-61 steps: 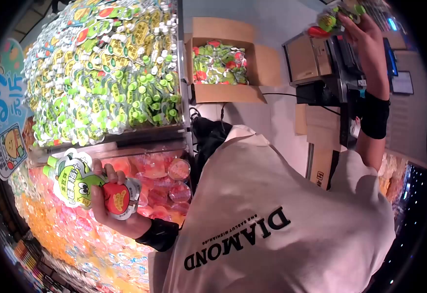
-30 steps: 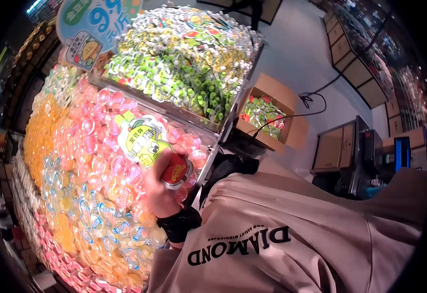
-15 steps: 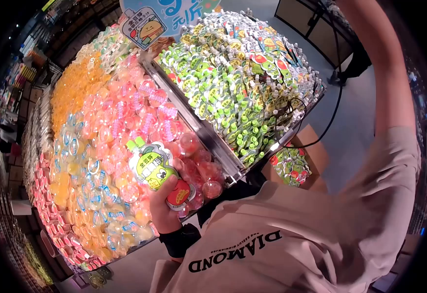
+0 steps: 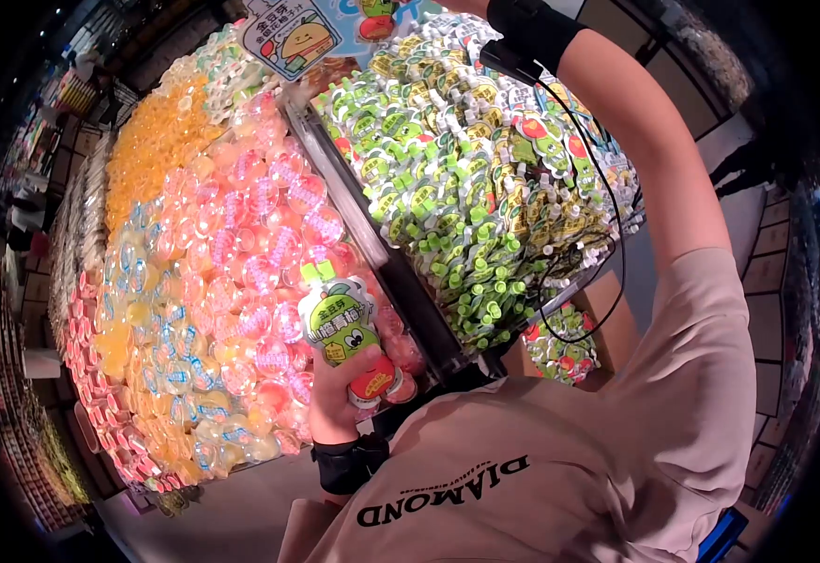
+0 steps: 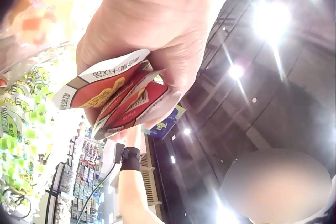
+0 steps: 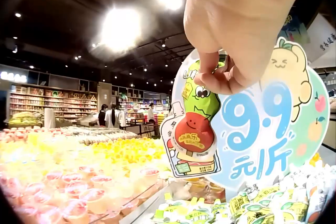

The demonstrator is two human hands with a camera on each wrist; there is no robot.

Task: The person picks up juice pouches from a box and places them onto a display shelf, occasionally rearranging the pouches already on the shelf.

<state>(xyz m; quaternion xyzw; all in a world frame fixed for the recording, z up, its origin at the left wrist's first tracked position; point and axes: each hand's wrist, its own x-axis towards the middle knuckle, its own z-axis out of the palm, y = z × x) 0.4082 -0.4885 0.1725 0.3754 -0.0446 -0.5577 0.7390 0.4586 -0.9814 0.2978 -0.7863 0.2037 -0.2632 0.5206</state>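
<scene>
My left hand [image 4: 337, 387] grips a small stack of juice pouches [image 4: 337, 324] with green caps and green-and-red fruit faces, thumb across the front one. The left wrist view shows the red bottom ends of these pouches [image 5: 107, 92] fanned inside the palm. Stretched out at the far side, my right hand [image 6: 236, 35] pinches one similar juice pouch [image 6: 197, 129] by its upper part, so that it hangs down. This pouch overlaps the blue price sign [image 6: 257, 124] in the right wrist view. In the head view the right hand is mostly cut off by the top edge.
A bin heaped with pouches [image 4: 466, 197] stands beside a bin of pink and orange jelly cups [image 4: 260, 225], with a dark divider [image 4: 387, 253] between. An open carton [image 4: 616, 324] of pouches sits near the body. A black cable [image 4: 621, 263] hangs from the right wristband.
The right hand, holding a pouch at the upper right earlier, has swung across to the far side by the sign. The head view has turned left; the left hand still grips its pouches.
</scene>
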